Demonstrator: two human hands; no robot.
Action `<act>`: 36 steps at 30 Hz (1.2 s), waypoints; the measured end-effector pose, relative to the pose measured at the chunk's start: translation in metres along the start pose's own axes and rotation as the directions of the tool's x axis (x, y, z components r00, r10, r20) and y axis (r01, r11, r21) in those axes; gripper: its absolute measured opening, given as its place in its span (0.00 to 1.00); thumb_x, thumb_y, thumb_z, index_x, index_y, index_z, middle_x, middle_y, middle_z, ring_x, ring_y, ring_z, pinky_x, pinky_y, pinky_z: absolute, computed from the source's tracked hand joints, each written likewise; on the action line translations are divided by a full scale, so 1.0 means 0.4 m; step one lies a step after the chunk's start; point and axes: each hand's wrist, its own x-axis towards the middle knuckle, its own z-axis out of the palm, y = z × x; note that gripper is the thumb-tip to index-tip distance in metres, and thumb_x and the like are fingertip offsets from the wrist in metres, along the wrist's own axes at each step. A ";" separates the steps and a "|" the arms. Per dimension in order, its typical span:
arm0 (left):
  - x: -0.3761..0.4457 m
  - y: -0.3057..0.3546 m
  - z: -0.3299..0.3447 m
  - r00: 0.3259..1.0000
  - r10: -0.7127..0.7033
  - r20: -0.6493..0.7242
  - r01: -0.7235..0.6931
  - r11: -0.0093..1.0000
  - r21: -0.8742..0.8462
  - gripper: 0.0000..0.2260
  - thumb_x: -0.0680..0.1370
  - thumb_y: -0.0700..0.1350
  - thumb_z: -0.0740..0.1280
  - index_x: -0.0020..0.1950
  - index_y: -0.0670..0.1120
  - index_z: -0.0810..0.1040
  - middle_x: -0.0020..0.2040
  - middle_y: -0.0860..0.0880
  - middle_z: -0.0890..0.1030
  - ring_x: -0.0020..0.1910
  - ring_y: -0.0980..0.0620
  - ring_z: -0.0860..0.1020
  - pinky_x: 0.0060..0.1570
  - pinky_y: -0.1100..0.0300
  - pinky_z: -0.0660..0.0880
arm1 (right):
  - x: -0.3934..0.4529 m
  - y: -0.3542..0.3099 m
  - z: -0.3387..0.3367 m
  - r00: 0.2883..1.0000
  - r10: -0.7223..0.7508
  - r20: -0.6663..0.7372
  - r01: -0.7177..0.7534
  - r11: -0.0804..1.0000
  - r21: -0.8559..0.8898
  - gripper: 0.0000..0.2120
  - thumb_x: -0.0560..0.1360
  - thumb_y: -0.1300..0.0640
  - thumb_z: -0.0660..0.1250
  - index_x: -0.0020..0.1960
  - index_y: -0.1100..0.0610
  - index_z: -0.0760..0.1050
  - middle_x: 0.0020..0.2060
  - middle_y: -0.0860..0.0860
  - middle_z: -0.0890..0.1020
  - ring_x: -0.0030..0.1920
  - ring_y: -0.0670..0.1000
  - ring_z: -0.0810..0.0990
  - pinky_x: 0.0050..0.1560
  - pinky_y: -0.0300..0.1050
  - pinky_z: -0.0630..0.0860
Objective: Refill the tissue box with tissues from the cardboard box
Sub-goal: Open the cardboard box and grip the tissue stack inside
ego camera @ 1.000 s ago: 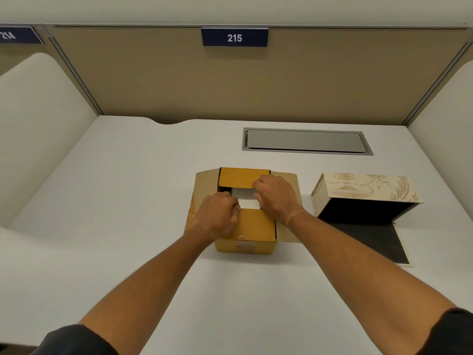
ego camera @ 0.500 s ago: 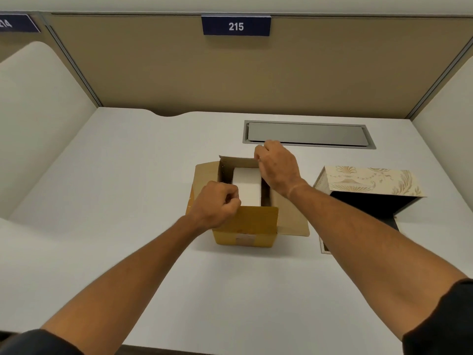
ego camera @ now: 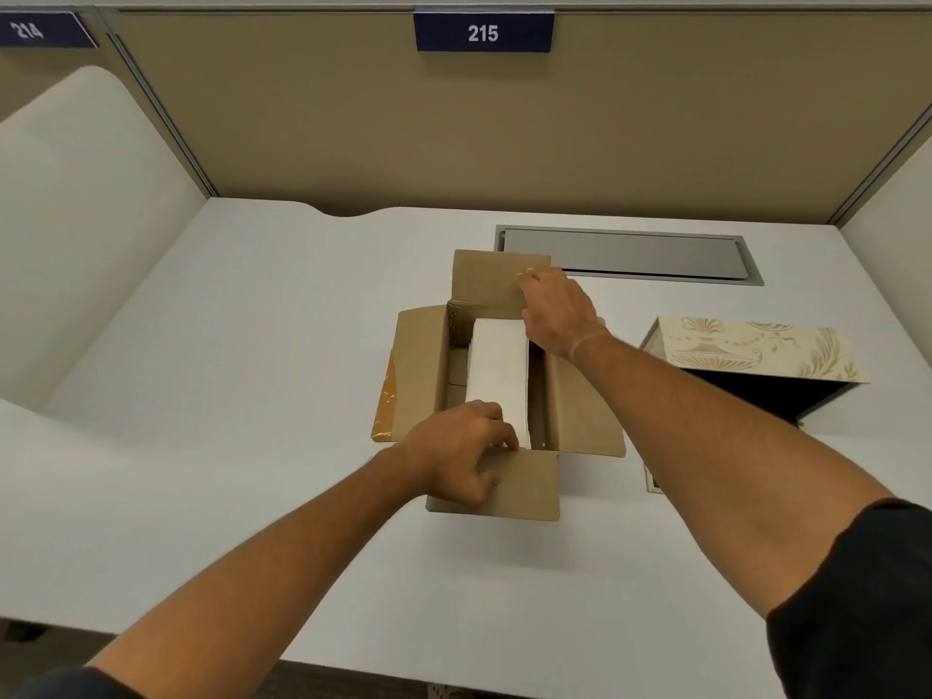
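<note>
A brown cardboard box [ego camera: 423,375] sits at the middle of the white desk with all its flaps folded outward. Inside it lies a white stack of tissues [ego camera: 499,370], lengthwise front to back. My left hand [ego camera: 456,461] grips the near flap, pressing it down toward me. My right hand [ego camera: 557,310] holds the edge of the far flap, pushed back. To the right stands the cream tissue box [ego camera: 756,350] with a gold ornament pattern, open, its black inside showing; my right forearm crosses in front of it.
A grey metal cable hatch [ego camera: 625,254] is set in the desk behind the boxes. Beige partition walls close off the back and both sides. A blue sign reading 215 [ego camera: 483,32] hangs on the back wall.
The near and far flaps went from nearly shut to folded fully open. My left hand pulled its flap toward me, my right pushed the other away. The tissue stack is now exposed.
</note>
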 end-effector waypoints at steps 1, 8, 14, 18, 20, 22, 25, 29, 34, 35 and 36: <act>0.003 0.000 0.007 1.000 0.008 -0.017 -0.008 0.999 0.035 0.22 0.71 0.50 0.70 0.64 0.49 0.75 0.57 0.49 0.76 0.55 0.51 0.73 0.51 0.59 0.75 | 0.002 0.001 0.004 0.999 0.008 0.039 -0.009 1.000 0.019 0.20 0.75 0.64 0.66 0.66 0.61 0.70 0.64 0.59 0.75 0.62 0.59 0.74 0.63 0.51 0.72; 0.012 -0.006 0.049 0.988 0.042 -0.147 -0.027 0.994 0.107 0.18 0.73 0.49 0.69 0.62 0.49 0.76 0.56 0.48 0.77 0.54 0.50 0.74 0.49 0.57 0.76 | 0.012 -0.007 0.050 0.980 0.048 0.193 -0.061 0.996 0.063 0.15 0.73 0.69 0.65 0.59 0.63 0.73 0.56 0.60 0.77 0.56 0.58 0.77 0.53 0.46 0.74; 0.015 -0.002 0.072 0.953 0.103 -0.285 -0.060 0.986 0.156 0.13 0.71 0.41 0.72 0.54 0.45 0.80 0.48 0.46 0.81 0.46 0.49 0.77 0.39 0.57 0.77 | 0.026 -0.008 0.066 0.990 0.087 0.110 -0.094 0.994 0.056 0.13 0.73 0.71 0.63 0.56 0.63 0.76 0.53 0.60 0.80 0.53 0.58 0.78 0.49 0.47 0.74; 0.019 -0.009 0.078 0.932 0.151 -0.330 -0.101 0.981 0.163 0.11 0.68 0.39 0.75 0.49 0.44 0.82 0.42 0.46 0.82 0.39 0.48 0.78 0.33 0.58 0.77 | 0.028 -0.017 0.069 0.988 0.110 0.107 -0.118 0.991 0.065 0.12 0.72 0.72 0.63 0.55 0.64 0.76 0.50 0.61 0.81 0.50 0.59 0.79 0.43 0.44 0.70; 0.022 -0.010 0.080 0.928 0.160 -0.337 -0.111 0.981 0.160 0.11 0.67 0.38 0.76 0.49 0.44 0.83 0.41 0.46 0.82 0.38 0.48 0.79 0.32 0.58 0.79 | 0.031 -0.016 0.073 0.990 0.105 0.094 -0.112 0.992 0.062 0.13 0.73 0.71 0.63 0.56 0.63 0.75 0.50 0.61 0.81 0.50 0.59 0.79 0.44 0.45 0.71; 0.025 -0.014 0.083 0.929 0.161 -0.334 -0.113 0.981 0.158 0.12 0.67 0.38 0.76 0.49 0.44 0.83 0.41 0.46 0.82 0.38 0.48 0.79 0.32 0.57 0.79 | 0.032 -0.014 0.077 0.992 0.097 0.085 -0.102 0.993 0.055 0.13 0.73 0.71 0.63 0.57 0.63 0.75 0.50 0.61 0.81 0.50 0.59 0.79 0.46 0.47 0.73; 0.027 -0.019 0.080 0.942 0.153 -0.298 -0.110 0.982 0.157 0.12 0.70 0.40 0.73 0.53 0.45 0.81 0.46 0.46 0.81 0.43 0.47 0.78 0.36 0.56 0.79 | 0.031 -0.012 0.077 0.993 0.090 0.081 -0.096 0.993 0.068 0.14 0.72 0.72 0.63 0.56 0.63 0.75 0.48 0.60 0.81 0.48 0.59 0.79 0.46 0.48 0.74; 0.025 -0.034 0.064 0.969 0.119 -0.218 -0.092 0.987 0.131 0.16 0.73 0.49 0.69 0.60 0.48 0.77 0.55 0.48 0.78 0.53 0.50 0.75 0.48 0.58 0.76 | 0.020 -0.014 0.065 0.995 0.079 0.062 -0.085 0.991 0.103 0.16 0.70 0.69 0.63 0.58 0.61 0.74 0.51 0.59 0.80 0.51 0.59 0.77 0.51 0.50 0.74; 0.018 -0.068 0.035 0.930 0.033 -0.366 -0.015 0.999 0.051 0.21 0.72 0.57 0.67 0.61 0.49 0.77 0.58 0.48 0.77 0.56 0.50 0.74 0.56 0.57 0.74 | -0.019 -0.036 0.052 0.981 0.177 -0.085 -0.150 0.956 0.251 0.22 0.72 0.64 0.65 0.66 0.59 0.71 0.61 0.57 0.76 0.59 0.56 0.73 0.58 0.48 0.73; 0.023 -0.076 0.029 0.906 -0.034 -0.421 0.047 0.999 0.019 0.22 0.72 0.57 0.67 0.62 0.49 0.76 0.60 0.48 0.77 0.58 0.50 0.73 0.59 0.55 0.74 | -0.030 -0.042 0.051 0.975 0.205 -0.089 -0.170 0.939 0.298 0.22 0.72 0.64 0.65 0.66 0.59 0.71 0.62 0.57 0.76 0.60 0.56 0.73 0.58 0.47 0.73; 0.033 -0.086 0.024 0.877 -0.119 -0.466 0.122 0.992 -0.023 0.23 0.73 0.57 0.67 0.64 0.49 0.74 0.62 0.47 0.75 0.60 0.50 0.72 0.61 0.54 0.74 | -0.039 -0.047 0.051 0.970 0.232 -0.080 -0.191 0.919 0.345 0.22 0.72 0.64 0.65 0.66 0.59 0.70 0.62 0.56 0.75 0.61 0.56 0.72 0.59 0.46 0.73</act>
